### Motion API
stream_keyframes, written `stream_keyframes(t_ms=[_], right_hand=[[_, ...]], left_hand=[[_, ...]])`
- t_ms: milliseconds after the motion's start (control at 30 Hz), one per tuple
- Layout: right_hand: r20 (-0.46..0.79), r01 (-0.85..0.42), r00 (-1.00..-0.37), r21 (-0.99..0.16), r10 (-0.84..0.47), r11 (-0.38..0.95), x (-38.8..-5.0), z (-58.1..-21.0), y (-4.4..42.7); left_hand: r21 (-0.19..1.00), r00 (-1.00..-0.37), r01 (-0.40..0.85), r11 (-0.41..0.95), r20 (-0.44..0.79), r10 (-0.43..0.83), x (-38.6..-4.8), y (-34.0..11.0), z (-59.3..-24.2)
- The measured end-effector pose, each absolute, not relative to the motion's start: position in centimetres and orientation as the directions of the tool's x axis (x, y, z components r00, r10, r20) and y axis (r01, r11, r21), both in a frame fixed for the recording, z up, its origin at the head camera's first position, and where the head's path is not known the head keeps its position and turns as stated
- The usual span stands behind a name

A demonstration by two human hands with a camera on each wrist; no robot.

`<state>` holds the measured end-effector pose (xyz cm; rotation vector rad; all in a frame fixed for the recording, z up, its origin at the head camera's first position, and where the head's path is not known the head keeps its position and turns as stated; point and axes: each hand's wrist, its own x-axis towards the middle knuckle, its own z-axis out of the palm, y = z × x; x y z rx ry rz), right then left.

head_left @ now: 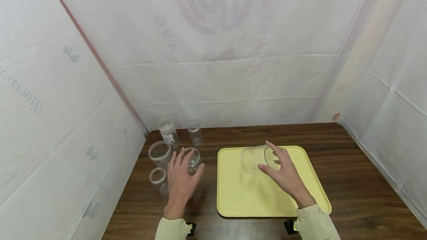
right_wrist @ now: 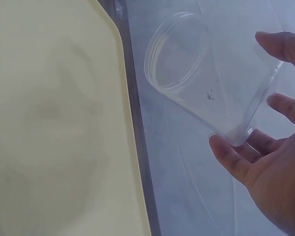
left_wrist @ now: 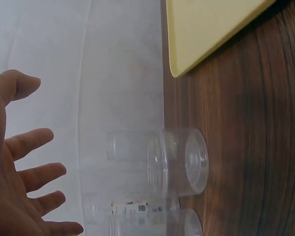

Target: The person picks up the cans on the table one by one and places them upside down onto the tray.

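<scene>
My right hand [head_left: 287, 175] grips a clear plastic jar [head_left: 252, 159] by its base end, the jar lying on its side in the air above the yellow tray [head_left: 238, 199]. In the right wrist view, the fingers [right_wrist: 231, 157] and thumb curve round the base of the jar [right_wrist: 187, 88], and its open rim points away from the palm. My left hand [head_left: 181, 182], fingers spread, hovers over the left of the table and holds nothing. Nearest to it is a short, wide clear jar [head_left: 193, 166], partly hidden behind its fingers; the left wrist view shows this jar [left_wrist: 179, 169] standing apart from the hand.
Several more clear jars stand at the left: a wide one [head_left: 159, 152], a narrower one [head_left: 158, 177], a labelled one [head_left: 169, 136] and a slim one [head_left: 195, 135]. White sheeting [head_left: 213, 84] walls the brown wooden table [head_left: 363, 195] at back and sides.
</scene>
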<state>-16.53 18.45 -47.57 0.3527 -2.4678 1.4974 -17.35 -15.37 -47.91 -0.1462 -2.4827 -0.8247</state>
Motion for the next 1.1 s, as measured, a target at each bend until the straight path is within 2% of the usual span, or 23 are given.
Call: stream_keyframes(t_ms=[233, 400, 1100], right_hand=[[0.337, -0.327, -0.938, -0.788, -0.08, 0.522, -16.7, -47.3, 18.7], [0.351, -0.323, -0.934, -0.748, -0.067, 0.58, -16.7, -46.7, 18.9], [0.367, -0.276, -0.93, -0.687, -0.008, 0.672, -15.8, -46.4, 20.3]], left_hand=[[0.506, -0.85, 0.247, 0.827, 0.523, -0.067, -17.3, -16.3, -47.9], [0.506, -0.866, 0.214, 0.836, 0.495, -0.078, -17.2, -16.9, -47.5], [0.511, -0.865, 0.162, 0.844, 0.485, -0.128, -16.3, -19.3, -47.7]])
